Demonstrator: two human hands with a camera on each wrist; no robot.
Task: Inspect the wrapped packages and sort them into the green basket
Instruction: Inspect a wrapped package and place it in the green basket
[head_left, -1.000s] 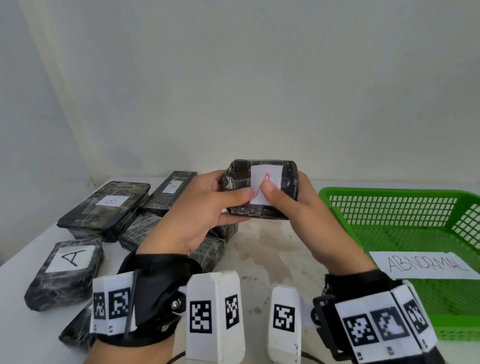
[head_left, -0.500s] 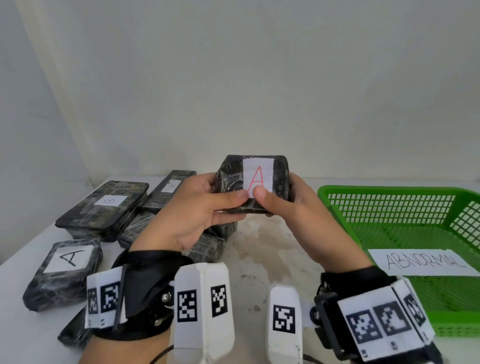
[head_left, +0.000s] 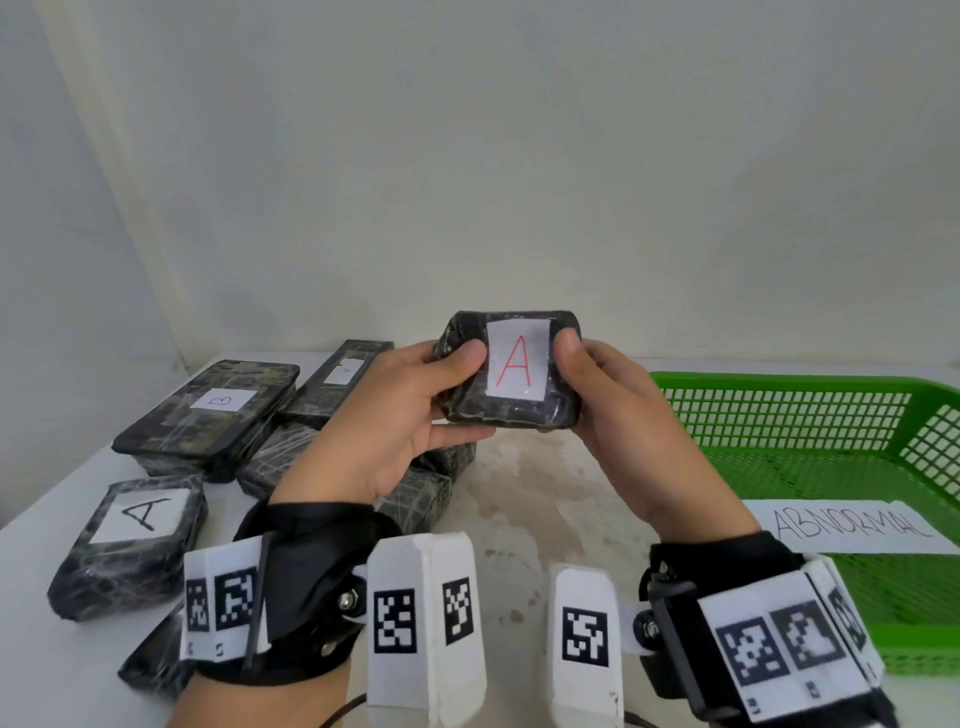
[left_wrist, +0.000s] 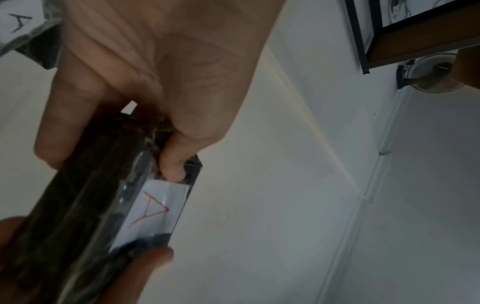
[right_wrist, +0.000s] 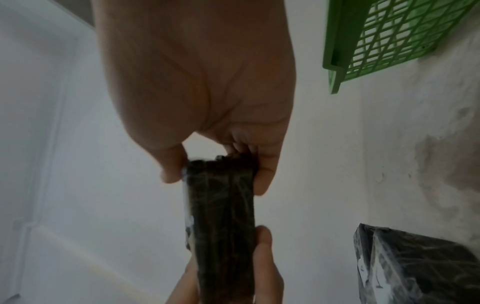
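Note:
A small black wrapped package with a white label bearing a red A is held up above the table, label facing me. My left hand grips its left end, thumb on the front. My right hand grips its right end, thumb beside the label. The left wrist view shows the package edge-on with the red A label between my left hand and the other hand's fingers. In the right wrist view my right hand pinches the package. The green basket stands at the right.
Several black wrapped packages lie at the left: one labelled B, one with a black A, a long one behind. A paper reading ABNORMAL lies in the basket. White walls close off the table at back and left.
Both hands have lifted and tilted the package so its label faces me. The thumbs have slid off the label to its sides, uncovering the red A.

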